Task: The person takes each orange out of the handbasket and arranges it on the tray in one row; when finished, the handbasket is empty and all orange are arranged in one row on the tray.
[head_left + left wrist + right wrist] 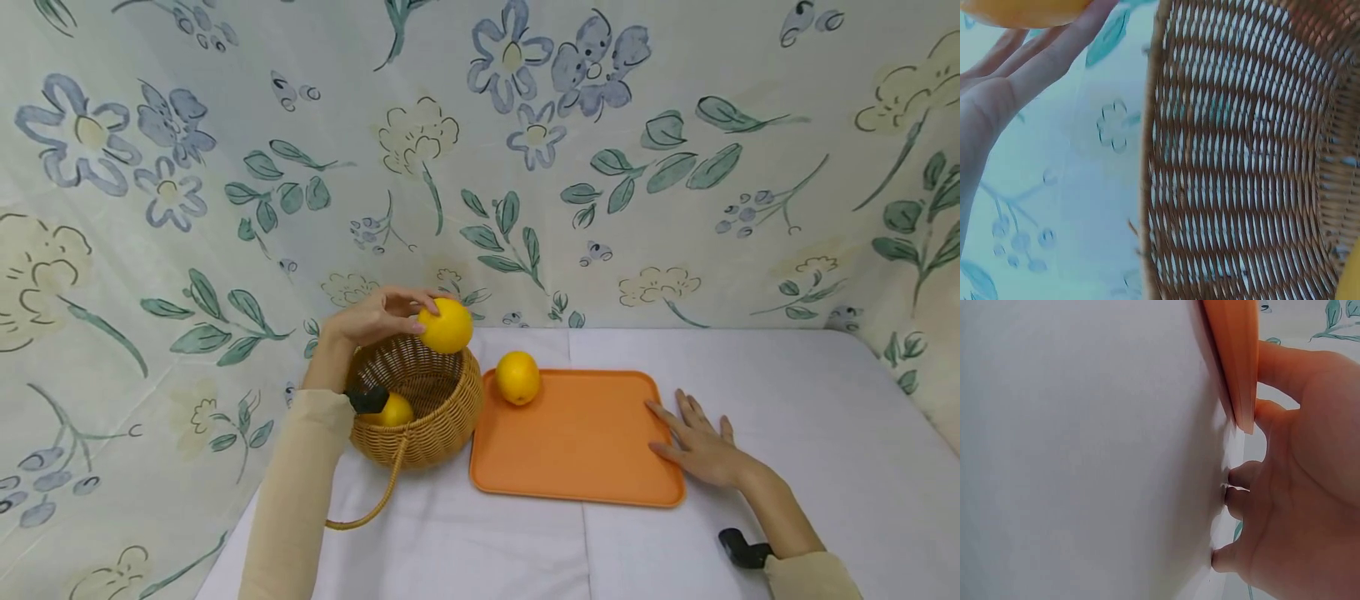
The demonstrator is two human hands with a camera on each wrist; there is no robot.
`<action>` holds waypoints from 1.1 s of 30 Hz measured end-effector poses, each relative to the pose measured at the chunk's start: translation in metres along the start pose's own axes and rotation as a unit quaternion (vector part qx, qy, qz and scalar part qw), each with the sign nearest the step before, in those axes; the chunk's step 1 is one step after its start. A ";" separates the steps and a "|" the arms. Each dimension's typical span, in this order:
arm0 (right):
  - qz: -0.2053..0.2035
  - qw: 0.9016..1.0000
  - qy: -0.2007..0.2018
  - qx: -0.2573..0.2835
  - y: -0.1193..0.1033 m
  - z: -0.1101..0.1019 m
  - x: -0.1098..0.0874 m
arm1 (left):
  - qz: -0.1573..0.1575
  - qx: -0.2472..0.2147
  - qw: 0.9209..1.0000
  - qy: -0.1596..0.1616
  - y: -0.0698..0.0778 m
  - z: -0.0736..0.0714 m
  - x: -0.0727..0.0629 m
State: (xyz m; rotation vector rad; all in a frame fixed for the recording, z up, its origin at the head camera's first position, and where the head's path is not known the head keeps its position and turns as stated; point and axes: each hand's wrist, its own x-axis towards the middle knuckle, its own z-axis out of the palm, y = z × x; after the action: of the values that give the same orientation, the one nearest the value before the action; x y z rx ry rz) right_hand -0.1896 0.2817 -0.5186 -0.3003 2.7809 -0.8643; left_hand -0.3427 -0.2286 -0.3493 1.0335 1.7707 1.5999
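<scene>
Between its thumb and fingers, my left hand (375, 317) holds a round yellow orange (447, 327) above the back right rim of a wicker basket (442, 433). The left wrist view shows the underside of this orange (1029, 11) beside the basket's woven wall (1229, 156). Inside the basket lies another orange (397, 412), partly hidden by the wrist camera. A third orange (517, 377) sits on the back left corner of an orange tray (577, 450). My right hand (701, 446) is spread at the tray's right edge, thumb and index finger touching its rim (1235, 356), the other fingertips on the cloth.
The basket's handle (390, 487) hangs down in front onto the white tablecloth (465, 550). Behind the table hangs a floral curtain (525, 208), close to the basket's back. A black wrist camera (742, 550) sits near the right sleeve.
</scene>
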 end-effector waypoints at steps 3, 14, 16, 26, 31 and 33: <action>-0.002 1.000 0.000 0.003 0.001 0.000 -0.001 | 0.002 0.014 1.000 0.002 0.005 0.011 0.013; -0.006 1.000 0.002 0.004 0.002 -0.001 -0.001 | -0.005 0.037 0.999 0.037 0.017 0.061 0.067; -0.005 1.000 0.002 0.003 0.001 -0.001 -0.001 | -0.015 0.046 0.998 0.046 0.014 0.069 0.076; -0.008 1.000 0.000 0.004 0.002 -0.001 0.000 | -0.065 0.087 0.993 0.049 -0.016 0.105 0.117; -0.007 1.000 0.001 0.001 0.003 -0.002 0.000 | -0.070 0.144 0.987 0.026 -0.024 0.118 0.131; -0.006 1.000 0.002 0.000 0.003 -0.002 0.000 | -0.069 0.171 0.983 0.013 -0.028 0.123 0.137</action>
State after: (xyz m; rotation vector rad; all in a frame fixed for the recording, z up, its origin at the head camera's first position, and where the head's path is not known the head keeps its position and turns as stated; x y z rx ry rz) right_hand -0.1901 0.2854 -0.5188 -0.3148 2.7851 -0.8680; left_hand -0.3259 -0.0462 -0.3815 1.0153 2.1359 1.2579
